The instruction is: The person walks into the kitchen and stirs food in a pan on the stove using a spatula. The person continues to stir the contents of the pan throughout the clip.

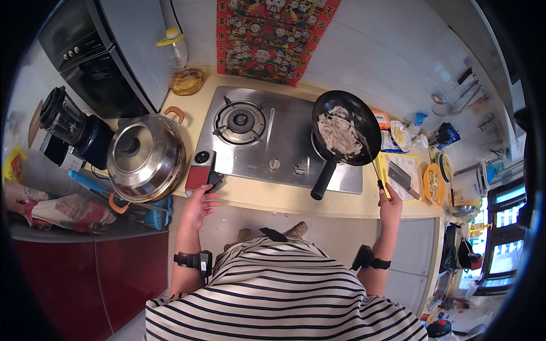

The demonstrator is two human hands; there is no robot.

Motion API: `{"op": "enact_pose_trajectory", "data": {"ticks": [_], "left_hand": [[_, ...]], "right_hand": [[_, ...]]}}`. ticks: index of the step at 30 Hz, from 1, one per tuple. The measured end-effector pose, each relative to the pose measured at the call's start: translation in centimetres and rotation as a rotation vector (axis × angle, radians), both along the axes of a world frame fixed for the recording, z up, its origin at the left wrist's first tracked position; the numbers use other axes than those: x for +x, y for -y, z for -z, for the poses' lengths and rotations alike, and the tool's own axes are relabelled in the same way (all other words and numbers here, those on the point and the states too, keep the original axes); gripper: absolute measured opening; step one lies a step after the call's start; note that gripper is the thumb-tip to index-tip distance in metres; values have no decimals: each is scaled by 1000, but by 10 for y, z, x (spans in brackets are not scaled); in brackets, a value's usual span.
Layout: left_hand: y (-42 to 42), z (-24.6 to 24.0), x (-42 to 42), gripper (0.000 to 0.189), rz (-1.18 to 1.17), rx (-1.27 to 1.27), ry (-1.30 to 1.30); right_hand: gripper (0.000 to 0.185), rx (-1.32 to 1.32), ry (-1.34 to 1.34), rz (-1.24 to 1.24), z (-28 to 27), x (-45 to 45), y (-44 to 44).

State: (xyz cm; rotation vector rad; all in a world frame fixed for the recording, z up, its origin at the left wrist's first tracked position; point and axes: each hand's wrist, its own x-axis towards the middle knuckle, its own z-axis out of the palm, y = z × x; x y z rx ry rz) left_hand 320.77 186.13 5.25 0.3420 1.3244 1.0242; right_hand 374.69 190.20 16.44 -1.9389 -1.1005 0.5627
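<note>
A black wok (370, 119) rests on the right burner of the gas stove (286, 136), its handle pointing towards me. Pale strips of meat (340, 134) lie inside it. My right hand (390, 202) grips the black handle of a thin metal cooking utensil (375, 168), whose far end reaches into the wok; its head is hard to make out. My left hand (199, 208) is empty with fingers apart, just below a red and silver device (199, 174) at the counter's front edge. Whether its fingertips touch the device is unclear.
The left burner (240, 121) is uncovered. A lidded steel pot (145, 157), an oil bottle (187, 81) and a blender (64, 115) stand leftward. On the right are a cleaver (401, 177) on a cutting board (413, 164), an orange dish of food (434, 183) and packets (381, 120).
</note>
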Motion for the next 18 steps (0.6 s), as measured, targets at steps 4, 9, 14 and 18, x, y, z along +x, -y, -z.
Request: {"op": "enact_pose_trajectory", "data": {"ticks": [4,9,14,18], "left_hand": [[2,4,-5,49,-8,0,4],[7,7,-8,46,-40,24,35],[9,9,-8,48,-50,18,38],[11,10,-6,49,-55,25,51]], "right_hand": [[39,-9,10,-2,-2,-7,0],[35,-17,-78,-52,-5,-17,-6],[33,-51,-138,-121,-13,-35,-13],[34,-102,-146,-146,-22,-49,-15]]}}
